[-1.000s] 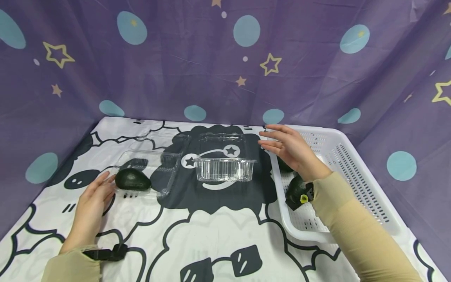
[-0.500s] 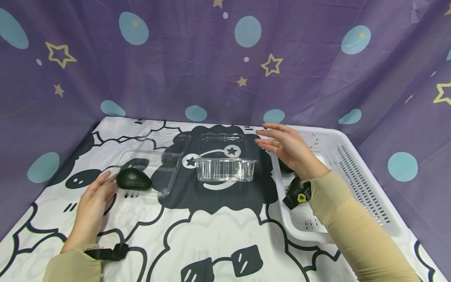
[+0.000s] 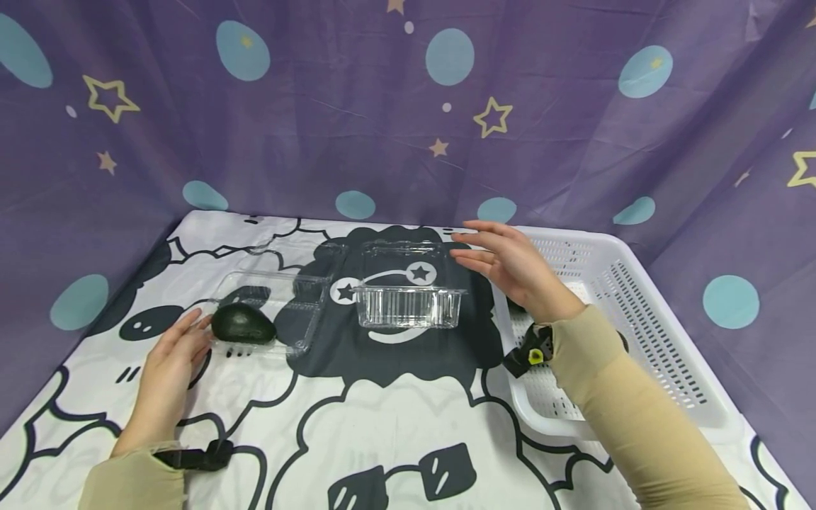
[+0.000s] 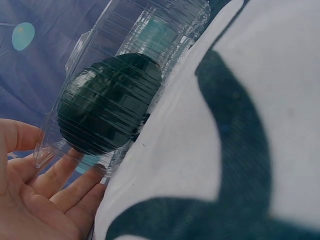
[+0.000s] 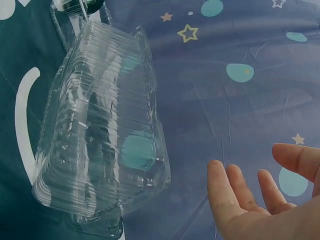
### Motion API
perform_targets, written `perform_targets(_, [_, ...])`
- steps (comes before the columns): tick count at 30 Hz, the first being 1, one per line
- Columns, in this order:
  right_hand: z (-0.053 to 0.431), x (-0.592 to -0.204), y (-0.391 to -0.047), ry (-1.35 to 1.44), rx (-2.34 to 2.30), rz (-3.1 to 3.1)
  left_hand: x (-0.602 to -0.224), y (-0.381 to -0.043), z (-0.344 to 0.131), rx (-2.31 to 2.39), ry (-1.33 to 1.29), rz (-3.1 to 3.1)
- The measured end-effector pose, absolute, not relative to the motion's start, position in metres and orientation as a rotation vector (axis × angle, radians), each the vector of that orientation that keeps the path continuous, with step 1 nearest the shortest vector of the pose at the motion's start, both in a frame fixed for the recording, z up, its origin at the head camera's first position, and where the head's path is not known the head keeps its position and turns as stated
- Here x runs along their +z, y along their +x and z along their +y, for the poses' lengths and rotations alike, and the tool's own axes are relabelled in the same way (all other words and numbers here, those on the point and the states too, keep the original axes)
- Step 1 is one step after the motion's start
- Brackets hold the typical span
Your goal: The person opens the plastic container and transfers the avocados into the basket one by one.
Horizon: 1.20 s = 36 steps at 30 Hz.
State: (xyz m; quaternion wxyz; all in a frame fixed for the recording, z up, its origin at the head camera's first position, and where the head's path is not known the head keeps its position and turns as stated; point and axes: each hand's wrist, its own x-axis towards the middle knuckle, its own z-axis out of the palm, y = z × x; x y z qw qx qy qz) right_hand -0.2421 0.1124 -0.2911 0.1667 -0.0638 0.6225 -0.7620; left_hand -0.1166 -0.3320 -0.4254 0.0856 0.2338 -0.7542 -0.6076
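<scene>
A dark green avocado sits in an open clear plastic clamshell container on the left of the table. My left hand is at that container's left side, its fingers extended against the clear wall and the thumb by the rim, as the left wrist view shows. A second open clamshell stands at the middle, with nothing inside it. My right hand hovers to the right of this container, apart from it, fingers stretched out and holding nothing.
On the right stands a white perforated plastic basket, partly behind my right forearm. Dark items inside it are mostly hidden by my arm and wrist strap. A purple curtain hangs behind the table, which has a black-and-white printed cloth.
My right hand has shifted a little to the left, away from the basket towards the middle clamshell. The left hand, its container and the avocado stay where they were.
</scene>
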Motion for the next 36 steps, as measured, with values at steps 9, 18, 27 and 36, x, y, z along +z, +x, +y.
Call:
perform_targets(9, [0.104,-0.289,-0.241,-0.199,-2.169,1.776,-0.425,-0.118,-0.330,-1.792,0.711,-2.261])
perform_targets(18, [0.091,-0.284,-0.239,-0.221,-2.151,1.761,-0.425,-0.118,-0.330,-1.785,0.697,-2.264])
perform_targets(27, [0.080,-0.282,-0.240,-0.243,-2.138,1.758,-0.424,-0.119,-0.329,-1.792,0.716,-2.259])
perform_targets(36, [0.067,-0.280,-0.238,-0.242,-2.115,1.751,-0.424,-0.118,-0.330,-1.807,0.715,-2.240])
